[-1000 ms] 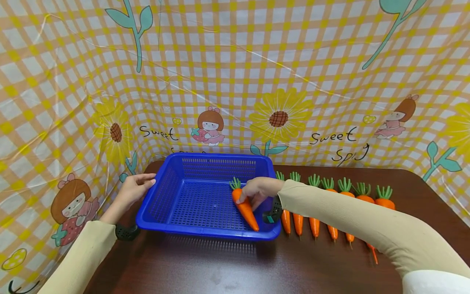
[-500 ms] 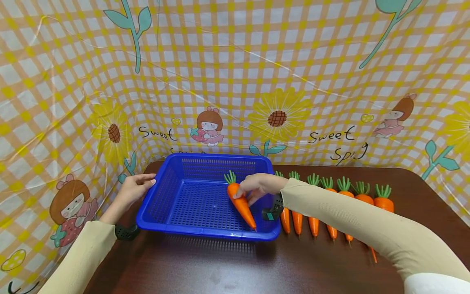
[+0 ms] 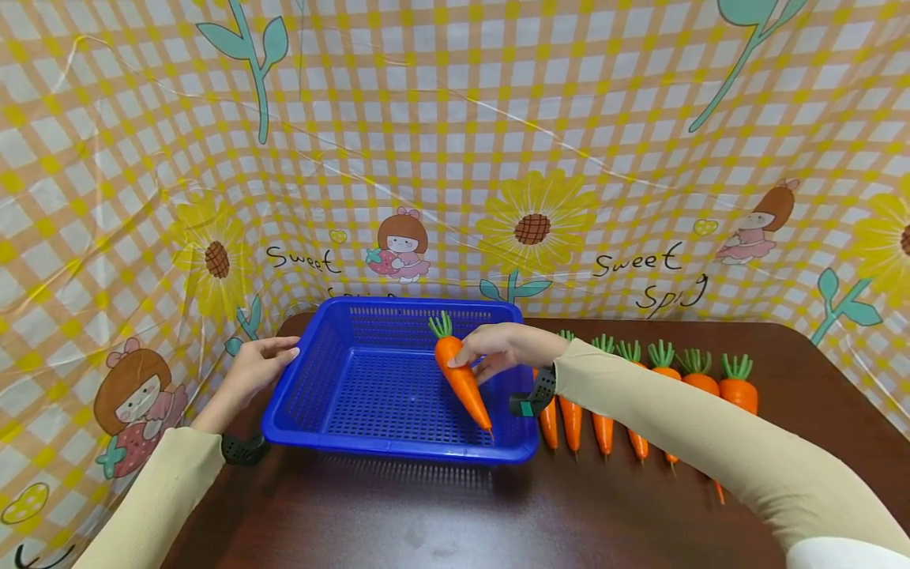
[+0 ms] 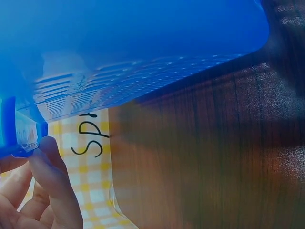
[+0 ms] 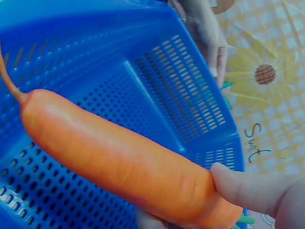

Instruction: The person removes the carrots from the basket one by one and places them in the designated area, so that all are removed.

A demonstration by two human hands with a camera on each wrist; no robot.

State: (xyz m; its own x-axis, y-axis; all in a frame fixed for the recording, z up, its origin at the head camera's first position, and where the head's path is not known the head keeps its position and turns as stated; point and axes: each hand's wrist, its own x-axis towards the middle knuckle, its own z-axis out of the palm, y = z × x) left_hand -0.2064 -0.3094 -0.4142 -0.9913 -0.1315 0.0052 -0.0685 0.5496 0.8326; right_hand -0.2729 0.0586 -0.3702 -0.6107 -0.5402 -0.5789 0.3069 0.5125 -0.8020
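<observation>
A blue plastic basket (image 3: 398,447) with slotted walls stands on the table in the head view. My left hand (image 3: 256,371) pinches its left rim; the left wrist view shows thumb and fingers (image 4: 55,186) at the rim's edge. Over the basket's right part, my right hand (image 3: 498,349) holds an orange carrot (image 3: 464,385) with a short green top. The carrot slants, its top up and left, its thin tip down and right. In the right wrist view the thumb (image 5: 252,188) presses the carrot's thick end; the fingers below are mostly hidden.
Several more carrots (image 3: 603,435) lie in a row to the basket's right, green tops toward the back, partly hidden by my right sleeve (image 3: 668,411). Dark brown table (image 3: 370,521) extends in front. A checked cloth (image 3: 455,158) rises behind and at both sides.
My right hand has raised the carrot and carried it slightly left within the basket, away from the front rim. My left hand has stayed on the rim.
</observation>
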